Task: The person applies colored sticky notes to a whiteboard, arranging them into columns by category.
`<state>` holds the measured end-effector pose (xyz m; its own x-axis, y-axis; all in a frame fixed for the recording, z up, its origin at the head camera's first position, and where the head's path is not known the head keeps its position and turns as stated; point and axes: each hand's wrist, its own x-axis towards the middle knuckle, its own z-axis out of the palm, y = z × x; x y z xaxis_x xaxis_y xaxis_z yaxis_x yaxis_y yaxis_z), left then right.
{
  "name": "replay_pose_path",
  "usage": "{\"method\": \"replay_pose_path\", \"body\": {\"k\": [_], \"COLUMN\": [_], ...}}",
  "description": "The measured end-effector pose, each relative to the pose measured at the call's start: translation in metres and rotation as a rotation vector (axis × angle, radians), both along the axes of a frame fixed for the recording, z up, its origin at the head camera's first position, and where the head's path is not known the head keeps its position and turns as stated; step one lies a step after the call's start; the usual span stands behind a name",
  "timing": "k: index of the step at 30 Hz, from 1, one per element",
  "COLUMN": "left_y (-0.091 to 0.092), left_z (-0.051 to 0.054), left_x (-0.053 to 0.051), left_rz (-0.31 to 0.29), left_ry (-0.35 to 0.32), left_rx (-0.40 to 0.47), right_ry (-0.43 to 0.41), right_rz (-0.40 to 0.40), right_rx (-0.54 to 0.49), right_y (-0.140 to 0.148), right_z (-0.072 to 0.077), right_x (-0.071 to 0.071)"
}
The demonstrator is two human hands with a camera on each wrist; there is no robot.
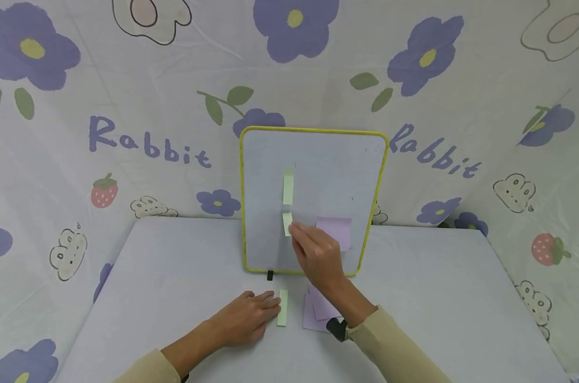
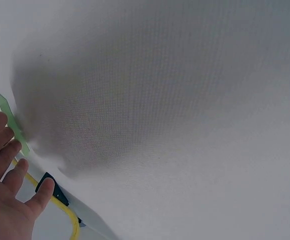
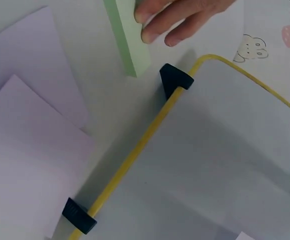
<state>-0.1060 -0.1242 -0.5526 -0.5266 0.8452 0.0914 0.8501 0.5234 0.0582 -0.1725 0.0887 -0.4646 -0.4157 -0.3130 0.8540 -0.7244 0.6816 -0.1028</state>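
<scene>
My right hand [image 1: 318,252] pinches a short pale green sticky strip [image 1: 286,224] at its right edge, in front of the yellow-framed whiteboard [image 1: 327,175]. Whether the strip touches the board I cannot tell. Another green strip [image 1: 288,186] is on the board just above it. Down on the table, my left hand [image 1: 248,319] rests palm down, its fingertips against a narrow green sticky-note pad [image 1: 282,315]. From the left wrist, loosely extended fingers [image 2: 2,157] show beside that pad [image 2: 11,125]. The right wrist view shows the pad [image 3: 127,37] but not the right hand.
A purple sticky note [image 1: 337,229] is on the board's lower right. Purple sheets [image 1: 322,306] lie on the table below the right forearm. Black feet [image 3: 176,77] hold up the board's lower edge. Patterned cloth [image 1: 165,96] hangs behind the table.
</scene>
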Motion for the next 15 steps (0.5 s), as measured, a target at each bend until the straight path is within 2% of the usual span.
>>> {"method": "replay_pose_path", "body": {"k": [6, 15], "left_y": [-0.001, 0.001], "left_z": [-0.001, 0.003], "left_x": [-0.001, -0.001], "left_rz": [-0.011, -0.004], "left_ry": [0.005, -0.013], "left_rx": [0.018, -0.023], "right_ry": [-0.012, -0.057], "right_rz": [-0.016, -0.044], "right_rx": [0.008, 0.045], "right_y": [-0.003, -0.002], "right_z": [0.001, -0.012], "right_x": [-0.006, -0.01]}}
